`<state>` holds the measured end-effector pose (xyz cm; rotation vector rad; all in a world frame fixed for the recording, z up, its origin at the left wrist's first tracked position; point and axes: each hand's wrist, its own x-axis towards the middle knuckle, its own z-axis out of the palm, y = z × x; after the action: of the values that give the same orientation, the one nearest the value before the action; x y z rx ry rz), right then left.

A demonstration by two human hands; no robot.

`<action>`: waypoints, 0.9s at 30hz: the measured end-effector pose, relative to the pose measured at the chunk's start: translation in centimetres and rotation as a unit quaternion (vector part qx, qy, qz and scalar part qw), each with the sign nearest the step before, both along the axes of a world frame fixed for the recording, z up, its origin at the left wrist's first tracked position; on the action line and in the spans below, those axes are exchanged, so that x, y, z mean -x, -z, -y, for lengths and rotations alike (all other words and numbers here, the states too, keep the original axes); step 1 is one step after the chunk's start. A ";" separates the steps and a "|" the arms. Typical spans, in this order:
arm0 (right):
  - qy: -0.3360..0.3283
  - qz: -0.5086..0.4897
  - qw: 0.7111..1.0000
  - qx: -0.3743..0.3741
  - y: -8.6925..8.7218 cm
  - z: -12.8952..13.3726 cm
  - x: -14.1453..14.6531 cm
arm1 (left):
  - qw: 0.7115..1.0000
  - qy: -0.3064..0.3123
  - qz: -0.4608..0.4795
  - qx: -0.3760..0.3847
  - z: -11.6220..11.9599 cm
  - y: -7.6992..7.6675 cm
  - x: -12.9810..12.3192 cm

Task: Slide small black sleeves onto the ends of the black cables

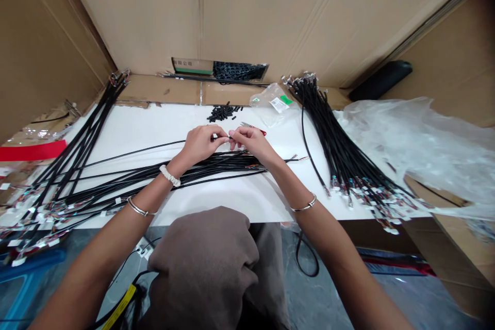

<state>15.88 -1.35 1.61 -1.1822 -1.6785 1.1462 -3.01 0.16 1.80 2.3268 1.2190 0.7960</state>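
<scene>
My left hand [201, 144] and my right hand [249, 143] meet above the white table, their fingertips pinching a thin black piece [228, 137], probably a short tube or cable end. Under my wrists lies a loose bundle of black cables [162, 177] with small connectors at its ends. A heap of short black tubes [223, 112] sits just beyond my hands. Scissors with a red handle [253, 129] lie beside my right fingers, partly hidden by them. Larger cable bundles fan out at the left [85, 134] and right [340, 149].
The white table [154, 122] backs onto cardboard walls [247, 10]. A small plastic bag with a label [273, 103] lies at the far edge. Clear plastic sheeting [417, 149] spreads at the right. My knees, in brownish cloth [203, 263], sit below the table's near edge.
</scene>
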 end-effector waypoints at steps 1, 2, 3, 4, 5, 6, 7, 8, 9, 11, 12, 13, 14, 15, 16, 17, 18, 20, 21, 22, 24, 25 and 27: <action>0.004 0.004 1.000 -0.015 -0.1 0.0 -0.1 | 1.000 0.003 0.006 0.006 -0.1 0.0 0.1; 0.009 0.010 0.999 -0.031 -0.2 -0.1 -0.2 | 1.000 0.009 0.014 0.015 -0.2 -0.1 0.1; 0.012 0.018 0.999 -0.048 -0.3 -0.1 -0.4 | 0.999 0.019 0.025 0.026 -0.3 -0.2 0.2; 0.013 0.026 0.997 -0.066 -0.4 -0.1 -0.5 | 0.998 0.031 0.039 0.040 -0.4 -0.3 0.3; 0.009 0.037 0.996 -0.085 -0.4 -0.1 -0.6 | 0.996 0.044 0.052 0.056 -0.5 -0.5 0.5; 0.004 0.049 0.993 -0.104 -0.5 -0.2 -0.6 | 0.993 0.060 0.062 0.075 -0.6 -0.6 0.7; -0.001 0.062 0.991 -0.122 -0.6 -0.2 -0.7 | 0.990 0.075 0.068 0.095 -0.7 -0.8 0.8; -0.005 0.074 0.988 -0.138 -0.6 -0.2 -0.7 | 0.987 0.088 0.070 0.117 -0.7 -1.0 1.0; -0.008 0.083 0.985 -0.151 -0.6 -0.2 -0.8 | 0.983 0.098 0.068 0.141 -0.8 -1.2 1.2; -0.014 0.093 0.982 -0.164 -0.7 -0.1 -0.8 | 0.972 0.115 0.054 0.198 -0.8 -1.6 1.6; -0.018 0.096 0.981 -0.165 -0.7 -0.1 -0.8 | 0.966 0.120 0.049 0.223 -0.8 -1.7 1.7; -0.023 0.100 0.981 -0.164 -0.7 -0.1 -0.8 | 0.962 0.121 0.047 0.239 -0.9 -1.8 1.8; -0.027 0.103 0.981 -0.162 -0.7 -0.1 -0.8 | 0.961 0.121 0.047 0.244 -0.9 -1.8 1.8; -0.031 0.105 0.981 -0.158 -0.7 0.0 -0.8 | 0.963 0.120 0.050 0.238 -0.9 -1.7 1.8; -0.033 0.105 0.982 -0.153 -0.7 0.0 -0.8 | 0.966 0.117 0.055 0.225 -0.9 -1.7 1.8; -0.033 0.104 0.983 -0.147 -0.6 0.0 -0.8 | 0.969 0.113 0.061 0.209 -0.9 -1.6 1.7; -0.033 0.102 0.984 -0.141 -0.6 0.0 -0.7 | 0.972 0.111 0.065 0.197 -0.9 -1.5 1.6; -0.034 0.099 0.986 -0.133 -0.6 0.0 -0.7 | 0.974 0.106 0.073 0.184 -0.9 -1.4 1.5; -0.035 0.097 0.986 -0.130 -0.6 -0.1 -0.7 | 0.975 0.104 0.075 0.181 -0.9 -1.4 1.4; -0.036 0.096 0.986 -0.128 -0.6 -0.1 -0.7 | 0.975 0.103 0.075 0.179 -0.9 -1.4 1.4; -0.038 0.096 0.987 -0.124 -0.6 -0.1 -0.8 | 0.976 0.107 0.072 0.178 -0.9 -1.4 1.5; -0.039 0.097 0.987 -0.122 -0.7 -0.1 -0.8 | 0.975 0.109 0.070 0.178 -0.9 -1.4 1.5; -0.040 0.097 0.987 -0.121 -0.7 -0.1 -0.9 | 0.975 0.114 0.069 0.179 -0.9 -1.4 1.6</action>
<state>16.81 -1.21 2.36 -1.1089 -1.9661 0.8659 -4.59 1.10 3.16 2.0323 0.9259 0.5913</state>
